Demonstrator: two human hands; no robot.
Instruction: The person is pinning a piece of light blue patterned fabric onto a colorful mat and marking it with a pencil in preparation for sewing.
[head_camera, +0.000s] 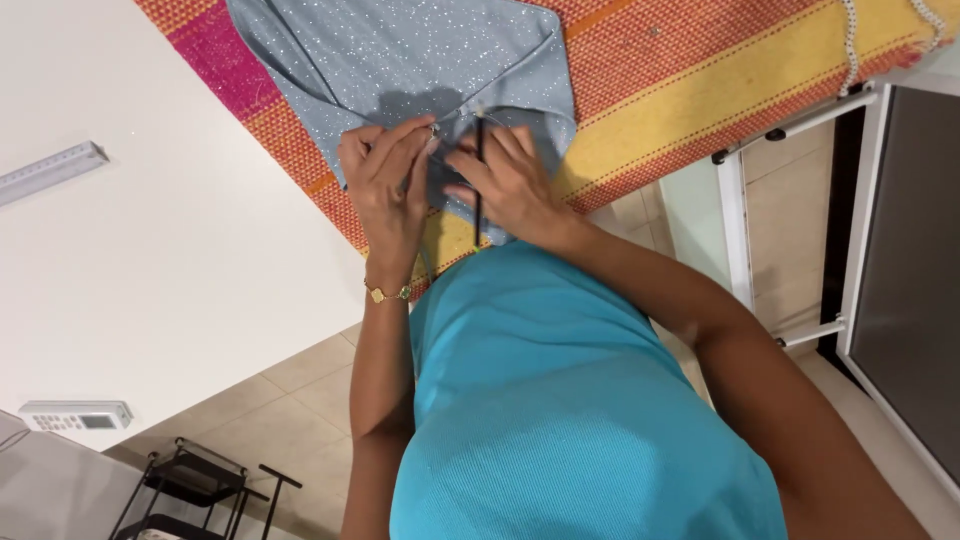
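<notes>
Turquoise top nearest, filling lower view. Beyond, left hand pressing flat, fingers apart, on sparkly grey-blue garment. Right hand just beside, grip clamped on thin black pencil, tip against fabric. Garment spread over striped orange, pink and yellow cloth on white desk.

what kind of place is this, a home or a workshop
Probably a room in a home. A white table carries an orange, pink and yellow striped woven mat, the floor is beige tile, and a white remote control lies nearby. Both hands work on sparkly grey-blue fabric, the right hand holding a thin black tool.
</notes>
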